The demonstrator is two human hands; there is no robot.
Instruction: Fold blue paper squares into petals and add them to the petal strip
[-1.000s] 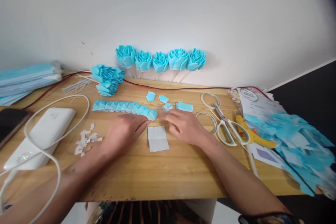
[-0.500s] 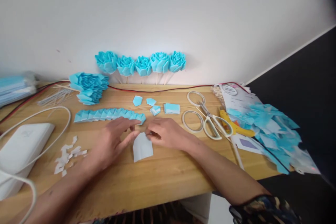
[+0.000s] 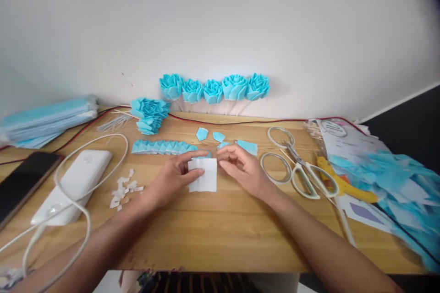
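A small white square of thin sheet material (image 3: 208,181), with faint creases, is pinched along its left side between the thumb and fingers of my left hand (image 3: 177,176). My right hand (image 3: 242,167) is just off the square's upper right corner, its fingers bent and apart from the thumb with nothing visible between them. Behind the hands lie small blue folded pieces (image 3: 202,134), one of them partly covered by my right fingers. A stack of blue rectangles (image 3: 247,147) is past my right hand. To the left runs a row of overlapping blue folded pieces (image 3: 161,147).
Blue flowers on sticks (image 3: 213,91) lean against the wall, with more flowers (image 3: 149,112) at left. Scissors (image 3: 302,165), tape rolls (image 3: 276,168), a yellow glue gun (image 3: 354,187) and blue scraps (image 3: 409,192) lie right. White snippets (image 3: 123,187), a power bank (image 3: 79,183) and a phone (image 3: 25,183) lie left.
The view has swung left, showing the phone. The white piece, earlier held at its top by both hands with slanted upper corners, now shows as a full square; my right hand has come away.
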